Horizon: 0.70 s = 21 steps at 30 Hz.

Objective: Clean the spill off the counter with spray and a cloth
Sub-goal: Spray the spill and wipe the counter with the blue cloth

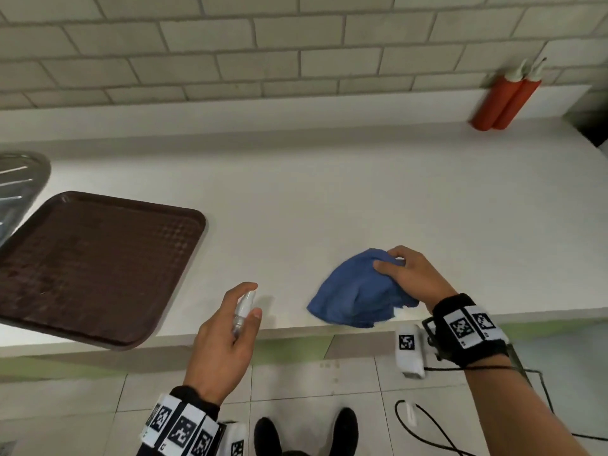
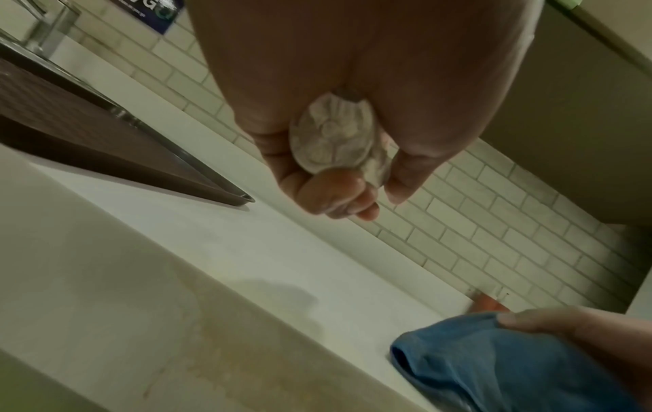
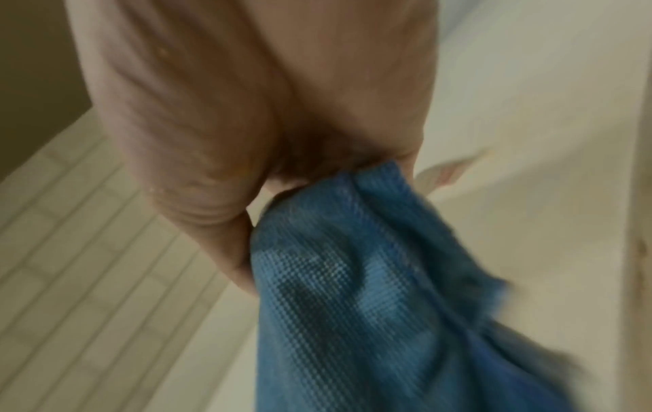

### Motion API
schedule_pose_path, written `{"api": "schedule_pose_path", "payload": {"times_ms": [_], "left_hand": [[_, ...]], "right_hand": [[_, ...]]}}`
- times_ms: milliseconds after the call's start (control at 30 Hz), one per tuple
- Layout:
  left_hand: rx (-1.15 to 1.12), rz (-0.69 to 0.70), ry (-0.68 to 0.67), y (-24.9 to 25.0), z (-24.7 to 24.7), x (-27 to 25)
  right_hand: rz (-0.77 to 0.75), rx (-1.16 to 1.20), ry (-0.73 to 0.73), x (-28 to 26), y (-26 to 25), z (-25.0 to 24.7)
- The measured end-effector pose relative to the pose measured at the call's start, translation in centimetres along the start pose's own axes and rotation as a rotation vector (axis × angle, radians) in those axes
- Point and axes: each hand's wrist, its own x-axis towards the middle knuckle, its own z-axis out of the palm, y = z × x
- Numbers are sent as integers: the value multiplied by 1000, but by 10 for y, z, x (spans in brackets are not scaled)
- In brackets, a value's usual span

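My left hand [image 1: 230, 320] holds a small clear spray bottle [image 1: 243, 309] upright above the counter's front edge, fingers curled round it. From below, the left wrist view shows the spray bottle [image 2: 335, 136] in my left hand [image 2: 335, 172]. My right hand [image 1: 404, 274] pinches the top of a blue cloth [image 1: 355, 294], which drapes down onto the white counter [image 1: 329, 199] near its front edge. Close up in the right wrist view, my right hand [image 3: 254, 211] pinches the blue cloth [image 3: 370, 278]. I see no distinct spill on the counter.
A brown tray [image 1: 92, 261] lies at the left, overhanging the counter's front edge. Behind it is the rim of a steel sink [image 1: 19, 179]. Two red squeeze bottles [image 1: 506, 100] stand at the back right by the tiled wall [image 1: 296, 44].
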Motion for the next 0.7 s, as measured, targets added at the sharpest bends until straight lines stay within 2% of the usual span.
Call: {"api": "schedule_pose_path", "payload": {"times_ms": [67, 133, 267, 333, 367, 433, 500, 633, 700], "left_hand": [[-16, 8, -21, 1, 1, 1], [-19, 22, -33, 4, 4, 3], [-29, 38, -52, 9, 13, 5], [-37, 36, -73, 11, 18, 7], [-38, 40, -83, 12, 21, 8], [-30, 61, -97, 14, 26, 8], [-26, 78, -103, 18, 28, 7], [-17, 63, -103, 21, 32, 6], [-16, 46, -105, 22, 35, 4]], "right_hand": [[8, 110, 74, -9, -6, -25], [-48, 121, 166, -17, -14, -49], [-199, -159, 234, -29, -33, -70], [-273, -372, 236, -24, -34, -56], [-277, -488, 190, -20, -31, -43], [-204, -683, 35, -13, -16, -15], [-121, -711, -60, -11, 0, 10], [-199, -700, 154, 4, 24, 27], [-171, -776, 136, 15, 33, 27]]}}
